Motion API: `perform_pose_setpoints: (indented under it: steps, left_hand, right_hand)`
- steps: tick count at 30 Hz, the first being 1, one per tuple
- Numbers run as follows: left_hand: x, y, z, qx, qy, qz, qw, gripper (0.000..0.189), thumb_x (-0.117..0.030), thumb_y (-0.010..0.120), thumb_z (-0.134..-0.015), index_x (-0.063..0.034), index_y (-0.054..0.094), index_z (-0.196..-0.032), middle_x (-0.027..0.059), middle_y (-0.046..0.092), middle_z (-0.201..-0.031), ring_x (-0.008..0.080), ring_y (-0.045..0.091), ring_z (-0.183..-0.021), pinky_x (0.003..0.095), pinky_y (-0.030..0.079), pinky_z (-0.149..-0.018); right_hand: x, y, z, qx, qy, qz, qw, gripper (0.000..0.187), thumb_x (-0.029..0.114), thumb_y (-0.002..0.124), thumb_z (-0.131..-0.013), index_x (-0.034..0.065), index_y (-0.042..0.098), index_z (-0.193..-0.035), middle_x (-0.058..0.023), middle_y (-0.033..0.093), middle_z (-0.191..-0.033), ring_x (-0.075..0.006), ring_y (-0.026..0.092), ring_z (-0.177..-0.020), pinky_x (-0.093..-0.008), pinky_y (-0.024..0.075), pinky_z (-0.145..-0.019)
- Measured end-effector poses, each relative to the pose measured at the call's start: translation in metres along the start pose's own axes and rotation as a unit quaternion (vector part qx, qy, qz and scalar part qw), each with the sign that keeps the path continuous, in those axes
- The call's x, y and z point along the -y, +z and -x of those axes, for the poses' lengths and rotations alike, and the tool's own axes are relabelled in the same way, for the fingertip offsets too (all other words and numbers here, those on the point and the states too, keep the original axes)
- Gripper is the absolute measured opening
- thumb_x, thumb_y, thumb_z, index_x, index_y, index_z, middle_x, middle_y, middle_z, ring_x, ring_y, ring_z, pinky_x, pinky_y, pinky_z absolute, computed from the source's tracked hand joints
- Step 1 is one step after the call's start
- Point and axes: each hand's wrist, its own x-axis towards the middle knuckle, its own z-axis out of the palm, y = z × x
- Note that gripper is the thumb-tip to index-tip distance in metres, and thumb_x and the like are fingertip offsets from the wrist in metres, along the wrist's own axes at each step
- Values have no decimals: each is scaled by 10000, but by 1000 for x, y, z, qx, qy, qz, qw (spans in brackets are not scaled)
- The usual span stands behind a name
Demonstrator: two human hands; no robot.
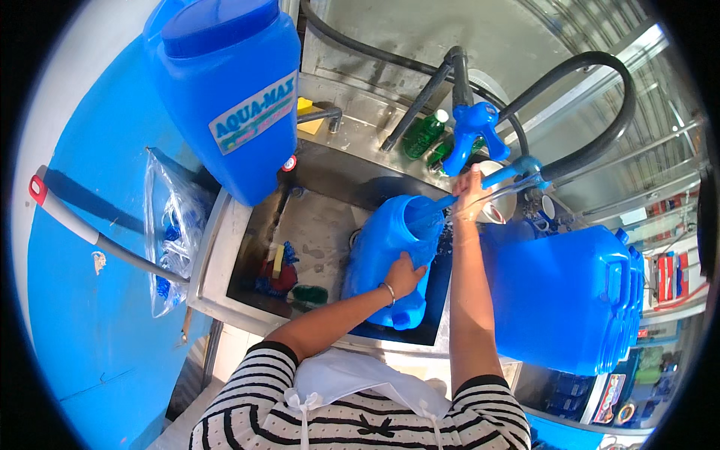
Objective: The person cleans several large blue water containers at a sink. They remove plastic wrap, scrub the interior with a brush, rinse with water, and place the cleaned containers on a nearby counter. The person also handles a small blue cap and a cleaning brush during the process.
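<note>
A blue plastic water jug (371, 242) lies tilted in the stainless steel sink (315, 219), its wide round mouth uncapped and facing up. Just below that mouth, my left hand (405, 274) grips the jug's upper side. My right hand (470, 194) is closed around a light blue pipe (503, 176), whose far end reaches into the jug's mouth. A bent black hose (610, 135) joins the pipe at a blue fitting (530, 167). Water runs along the pipe and splashes near the jug's mouth. Above my right hand stands a blue faucet (475, 132) on a dark upright pipe.
A large lidded blue container (236, 107) with a printed label stands at the sink's left rear corner. More blue jugs (557, 304) stand on the right. Green bottles (424, 135) sit on the back ledge. A scrubbing brush (309, 293) lies in the sink; a plastic bag (174, 225) hangs left.
</note>
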Motion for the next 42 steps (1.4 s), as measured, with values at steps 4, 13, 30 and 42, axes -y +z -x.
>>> perform_pose_setpoints:
  steps: [4, 13, 30, 42]
  left_hand:
    - [4, 4, -2, 2, -8, 20, 1000, 520, -339, 698, -828, 105, 463, -964, 264, 639, -763, 411, 651, -717, 478, 508, -641]
    - [0, 11, 9, 15, -16, 4, 1000, 519, -326, 704, -825, 107, 458, -970, 252, 629, -718, 406, 652, -705, 469, 507, -615]
    - [-5, -4, 11, 10, -7, 0, 1000, 540, -312, 692, -817, 129, 458, -1021, 314, 635, -811, 459, 643, -770, 500, 516, -667]
    - [-12, 5, 16, 34, -3, -8, 999, 545, -313, 694, -809, 117, 446, -1035, 328, 633, -831, 474, 639, -806, 515, 521, -688]
  right_hand:
    - [2, 6, 10, 51, 190, 49, 979, 389, 310, 566, -949, 128, 416, -639, 31, 321, -491, -112, 325, -381, -282, 275, -367]
    - [15, 9, 4, 62, 81, 89, 991, 376, 257, 572, -943, 126, 425, -623, 29, 381, -499, -86, 381, -416, -260, 298, -377]
    - [-7, 11, 11, 124, 128, 100, 979, 384, 219, 590, -940, 109, 427, -611, 49, 391, -500, -84, 392, -405, -273, 293, -369]
    - [-1, 14, 13, 27, 46, -13, 998, 375, 267, 607, -941, 127, 419, -648, 37, 377, -510, -80, 351, -405, -257, 271, -380]
